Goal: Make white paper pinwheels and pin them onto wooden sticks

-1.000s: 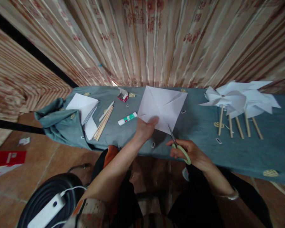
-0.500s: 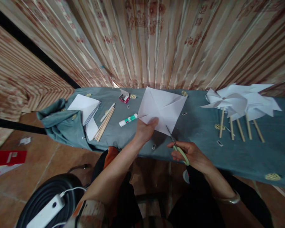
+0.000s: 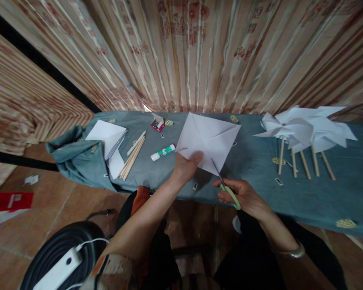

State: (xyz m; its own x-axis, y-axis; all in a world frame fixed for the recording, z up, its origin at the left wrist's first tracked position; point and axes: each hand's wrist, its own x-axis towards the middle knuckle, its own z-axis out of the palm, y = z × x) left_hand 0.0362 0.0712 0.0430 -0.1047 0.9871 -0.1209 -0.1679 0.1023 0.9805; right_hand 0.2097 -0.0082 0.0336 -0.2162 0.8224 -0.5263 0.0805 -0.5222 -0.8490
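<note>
My left hand [image 3: 186,166] grips the near-left part of a creased white square sheet of paper [image 3: 207,133], thumb on top and fingers hidden underneath. The sheet is held above the table, with fold lines crossing at its middle and a slit at its left corner. My right hand [image 3: 238,193] is closed around the pale green handles of a pair of scissors [image 3: 230,195]. Their blades lie at the near corner of the sheet, pointing toward its middle. Left of the sheet lies a glue stick [image 3: 163,152] with a green and white label.
On the teal tablecloth [image 3: 248,161] lie several paper pinwheels [image 3: 301,129] on wooden sticks at right. Wooden sticks [image 3: 133,159], a white pen [image 3: 136,143], folded white paper [image 3: 107,135] and a small red box [image 3: 157,123] lie at left. A coiled black hose [image 3: 57,249] is on the floor.
The sheet has shifted slightly right and toward me, its near corner sliding further along the scissor blades. My right hand stays almost where it was.
</note>
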